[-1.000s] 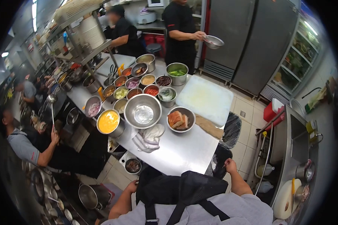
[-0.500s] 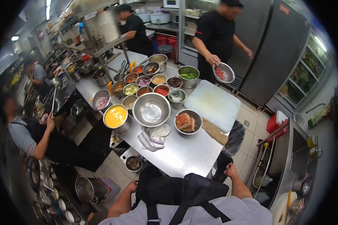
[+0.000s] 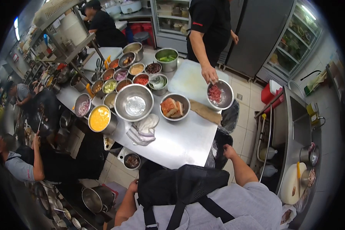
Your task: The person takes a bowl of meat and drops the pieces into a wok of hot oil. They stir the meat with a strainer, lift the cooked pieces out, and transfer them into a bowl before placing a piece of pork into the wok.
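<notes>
Head view: left hand (image 3: pixel 133 186) at seven o'clock, right hand (image 3: pixel 229 151) at four by a bin (image 3: pixel 223 137), grips I can't tell; at two, a co-worker's hand (image 3: pixel 209 73) holds a bowl (image 3: pixel 227 89) rimwise, probably for steadiness.

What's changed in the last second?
The co-worker's hand has carried the bowl of red meat from in front of the grey fridge to the near right corner of the white board, still gripped; unclear whether it rests there. The large steel bowl and bowl of chunks stay on the table; the person's left hand and right hand stay off it.
</notes>
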Tool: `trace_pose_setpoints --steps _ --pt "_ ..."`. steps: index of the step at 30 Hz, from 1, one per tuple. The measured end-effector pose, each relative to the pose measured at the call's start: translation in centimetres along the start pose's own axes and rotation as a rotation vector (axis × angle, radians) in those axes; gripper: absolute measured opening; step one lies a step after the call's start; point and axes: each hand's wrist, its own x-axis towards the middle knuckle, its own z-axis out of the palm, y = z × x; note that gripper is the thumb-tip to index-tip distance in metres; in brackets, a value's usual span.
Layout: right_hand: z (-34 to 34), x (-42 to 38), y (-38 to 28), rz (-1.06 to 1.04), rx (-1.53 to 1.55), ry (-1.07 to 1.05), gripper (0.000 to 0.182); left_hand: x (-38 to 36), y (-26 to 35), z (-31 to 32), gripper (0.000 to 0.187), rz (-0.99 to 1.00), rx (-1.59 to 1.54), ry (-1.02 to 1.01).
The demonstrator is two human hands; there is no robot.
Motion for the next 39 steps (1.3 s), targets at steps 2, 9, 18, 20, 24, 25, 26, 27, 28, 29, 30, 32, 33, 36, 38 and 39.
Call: trace_pose_setpoints --steps 2,9,18,20,24,25,26,27,28,29,30,32,33,36,38,39 --pt "-0.9 -0.7 -1.0 0.037 0.079 -0.111 0.044 2.2 -2.5 0.2 0.069 0.042 0.005 0.029" --pt "0.0 -1.1 -1.3 0.092 0.134 -0.289 0.032 1.2 -1.9 0.9 0.053 0.098 -0.105 0.07" --pt "-1.3 0.9 -3.3 0.001 -0.123 0.044 0.049 0.3 -0.2 0.9 0.05 0.081 -0.069 0.13" --pt "-1.7 1.3 -3.9 0.02 -0.118 0.029 0.052 -0.3 0.7 0.8 0.051 0.053 -0.073 0.13" --pt "-3.8 2.5 -4.9 -0.042 0.037 0.091 0.051 -0.3 0.0 1.1 0.052 0.007 -0.11 0.164" --pt "-4.3 2.7 -5.4 -0.036 0.129 0.058 0.048 -0.4 0.0 1.1 0.052 0.008 -0.111 0.165" --pt "-4.8 2.6 -6.1 -0.039 0.131 0.061 0.048 -0.8 0.4 0.9 0.053 -0.026 -0.098 0.153" --pt "-5.4 2.3 -7.3 0.004 0.291 -0.001 0.044 -0.9 0.5 0.7 0.055 -0.059 -0.085 0.141" --pt "-6.0 1.9 -8.6 0.044 0.45 -0.063 0.04 -0.6 0.0 0.7 0.055 -0.055 -0.085 0.146" --pt "-6.6 1.3 -10.2 0.036 0.452 -0.061 0.04 0.4 -2.0 0.8 0.055 -0.039 -0.054 0.145" --pt "-7.2 0.6 -12.0 0.063 0.578 -0.054 0.037 0.9 -3.1 0.9 0.055 -0.026 -0.023 0.144" --pt "-7.8 -0.2 -14.4 0.085 0.709 -0.049 0.034 0.1 -2.4 0.8 0.055 -0.039 -0.008 0.151" --pt "-8.1 -0.5 -15.2 0.058 0.762 -0.053 0.031 -0.2 -2.0 0.6 0.055 -0.054 0.009 0.152" --pt "-8.4 -0.5 -16.7 0.028 0.857 -0.062 0.024 -0.7 -1.4 0.0 0.052 -0.075 0.072 0.156" --pt "-8.4 -0.7 -17.2 0.027 0.897 -0.073 0.021 -1.2 -1.2 -0.7 0.053 -0.074 0.057 0.174" --pt "-8.5 -0.8 -17.5 0.049 0.959 -0.077 0.018 -1.4 -0.9 -0.9 0.053 -0.07 0.037 0.192"
